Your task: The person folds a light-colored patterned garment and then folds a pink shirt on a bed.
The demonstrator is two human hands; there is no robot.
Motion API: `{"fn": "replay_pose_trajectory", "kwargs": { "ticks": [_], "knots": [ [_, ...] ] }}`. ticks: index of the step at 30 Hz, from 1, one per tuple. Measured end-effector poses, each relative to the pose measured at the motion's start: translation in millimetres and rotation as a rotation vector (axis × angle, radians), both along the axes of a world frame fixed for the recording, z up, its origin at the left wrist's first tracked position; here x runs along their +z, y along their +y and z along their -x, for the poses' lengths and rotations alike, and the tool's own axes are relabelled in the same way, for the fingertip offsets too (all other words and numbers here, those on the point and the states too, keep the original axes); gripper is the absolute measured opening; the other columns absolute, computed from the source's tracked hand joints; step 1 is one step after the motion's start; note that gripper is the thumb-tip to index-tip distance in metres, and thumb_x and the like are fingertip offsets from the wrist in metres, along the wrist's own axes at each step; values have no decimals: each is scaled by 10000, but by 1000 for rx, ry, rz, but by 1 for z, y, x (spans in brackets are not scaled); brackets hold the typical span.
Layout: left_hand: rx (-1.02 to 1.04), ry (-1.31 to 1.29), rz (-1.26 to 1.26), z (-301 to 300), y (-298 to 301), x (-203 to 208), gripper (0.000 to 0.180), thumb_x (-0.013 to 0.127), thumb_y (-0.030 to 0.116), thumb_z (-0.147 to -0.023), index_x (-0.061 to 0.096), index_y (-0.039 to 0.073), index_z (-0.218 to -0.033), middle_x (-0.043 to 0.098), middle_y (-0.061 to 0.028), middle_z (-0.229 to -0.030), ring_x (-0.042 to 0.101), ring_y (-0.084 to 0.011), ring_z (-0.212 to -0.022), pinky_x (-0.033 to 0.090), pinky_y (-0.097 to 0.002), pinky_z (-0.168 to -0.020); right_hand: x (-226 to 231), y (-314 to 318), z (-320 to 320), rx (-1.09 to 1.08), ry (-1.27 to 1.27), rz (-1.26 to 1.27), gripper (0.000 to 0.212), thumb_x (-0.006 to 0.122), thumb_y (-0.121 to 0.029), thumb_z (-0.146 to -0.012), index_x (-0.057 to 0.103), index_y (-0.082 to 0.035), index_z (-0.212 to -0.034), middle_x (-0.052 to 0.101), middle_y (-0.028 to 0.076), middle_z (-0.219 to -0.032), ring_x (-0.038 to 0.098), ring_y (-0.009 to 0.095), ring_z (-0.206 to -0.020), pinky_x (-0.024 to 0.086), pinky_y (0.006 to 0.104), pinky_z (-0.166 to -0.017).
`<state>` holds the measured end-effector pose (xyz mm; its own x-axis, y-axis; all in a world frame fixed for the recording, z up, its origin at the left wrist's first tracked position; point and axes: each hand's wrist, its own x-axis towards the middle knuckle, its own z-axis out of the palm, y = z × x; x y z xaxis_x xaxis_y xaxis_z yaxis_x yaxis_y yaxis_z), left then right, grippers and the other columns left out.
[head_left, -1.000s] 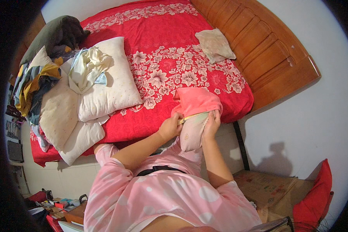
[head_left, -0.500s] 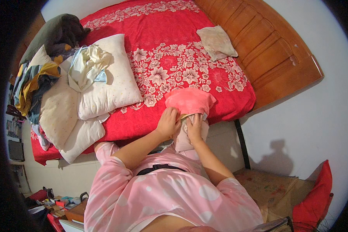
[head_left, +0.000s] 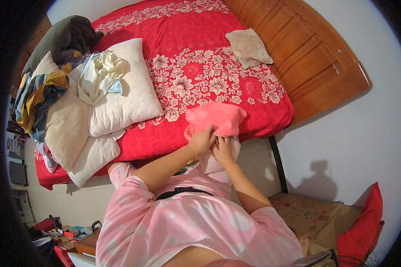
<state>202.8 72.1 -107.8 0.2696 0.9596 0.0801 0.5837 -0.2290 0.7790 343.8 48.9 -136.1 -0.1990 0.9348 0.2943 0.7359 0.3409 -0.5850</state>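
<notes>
A coral-pink cloth cover (head_left: 216,116), which looks like a small pillowcase, lies at the bed's near edge and bulges slightly. Below its rim a pale pink patterned padded piece (head_left: 211,163) hangs toward my lap; whether it is one small pillow or folded cloth I cannot tell. My left hand (head_left: 202,141) is closed on the cover's near rim. Close beside it, my right hand (head_left: 223,150) has bent fingers pinched at the same rim, where the padded piece meets the cover. The fingertips of both hands are partly hidden by cloth.
A red floral sheet (head_left: 182,89) covers the bed. White pillows (head_left: 124,111) and crumpled clothes (head_left: 44,100) are piled left. A small beige pillow (head_left: 249,49) lies by the wooden headboard (head_left: 312,62). A cardboard box (head_left: 305,218) stands at lower right.
My left hand has moved right and slightly up, closer to my right hand. The cover's left side has spread and folded down further, and its opening shows less.
</notes>
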Motion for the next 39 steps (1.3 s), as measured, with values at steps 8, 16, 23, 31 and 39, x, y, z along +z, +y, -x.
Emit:
{"fn": "replay_pose_trajectory", "kwargs": {
  "ticks": [8, 16, 23, 31, 39],
  "knots": [
    [-54, 25, 146, -7, -5, 5, 275, 498, 243, -871, 511, 71, -1085, 611, -196, -896, 606, -352, -835, 469, -423, -703, -6, 17, -21, -192, 422, 177, 279, 644, -174, -774, 448, -30, -911, 580, 197, -774, 566, 357, -741, 426, 426, -659],
    [-123, -1, -9, -6, -10, 12, 232, 523, 210, -845, 556, 90, -1041, 607, -193, -878, 602, -353, -821, 471, -413, -691, 19, 60, -49, -218, -13, -17, 270, 603, -146, -748, 459, -37, -948, 583, 200, -898, 560, 382, -846, 438, 437, -732],
    [-210, 184, 28, -9, -8, 6, 242, 528, 220, -846, 567, 93, -1048, 622, -164, -931, 605, -338, -836, 472, -413, -706, -15, 57, -73, -148, -84, 82, 274, 475, -94, -809, 471, -26, -1074, 529, 201, -1079, 522, 374, -986, 434, 429, -817],
    [-153, 94, 258, 30, -11, -3, 275, 556, 241, -835, 567, 87, -1063, 621, -150, -938, 609, -293, -860, 472, -365, -753, -12, -6, -60, 127, -208, -33, 447, 454, -45, -777, 464, 2, -1221, 463, 201, -1207, 397, 392, -1168, 352, 438, -979],
    [-316, -135, 294, 62, -23, -21, 246, 582, 233, -851, 607, 20, -970, 637, -126, -857, 613, -235, -776, 479, -324, -732, -38, 12, -66, -102, 143, 296, 625, 536, 23, -702, 386, -50, -1304, 422, 211, -1279, 377, 395, -1200, 329, 418, -998]
  ]
}}
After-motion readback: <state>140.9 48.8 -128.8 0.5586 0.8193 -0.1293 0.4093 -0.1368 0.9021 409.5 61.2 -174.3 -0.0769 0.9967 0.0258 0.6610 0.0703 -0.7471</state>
